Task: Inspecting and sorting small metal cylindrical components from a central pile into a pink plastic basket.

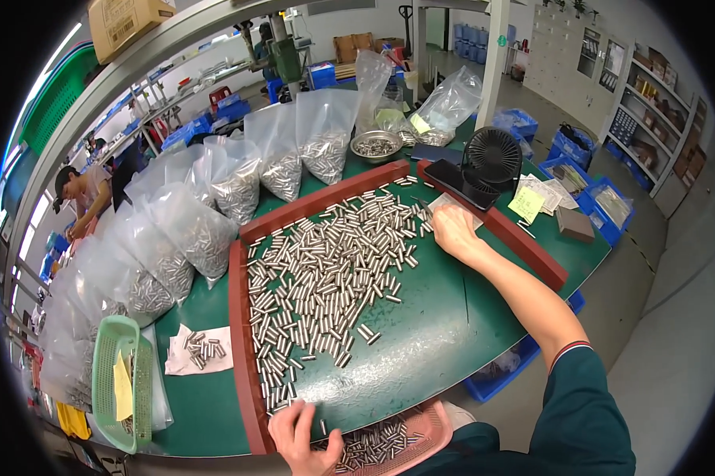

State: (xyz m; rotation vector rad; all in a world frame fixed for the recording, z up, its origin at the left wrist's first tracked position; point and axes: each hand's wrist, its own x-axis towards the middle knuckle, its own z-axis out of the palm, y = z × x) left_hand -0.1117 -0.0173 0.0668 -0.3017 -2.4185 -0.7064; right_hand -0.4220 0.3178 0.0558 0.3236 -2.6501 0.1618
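Pink basket [439, 427]: below the near edge of the counter [421, 325], with many pins inside.
Left hand [302, 440]: thumb and fingers parted, gripping nothing visible; one upright pin stands between them.
Loose metal pins [326, 274]: spread broadly between red rails [250, 373]; judging by this, much is left to handle.
Right hand [455, 230]: fingers curled at the pins' right edge; cannot tell whether anything is grasped.
White cloth [180, 355]: left of the rails, carrying a few pins.
Clear bags [191, 226]: filled and lined up beyond, seemingly finished portions.
Metal bowl [376, 155]: farther back, holding small metal pieces.
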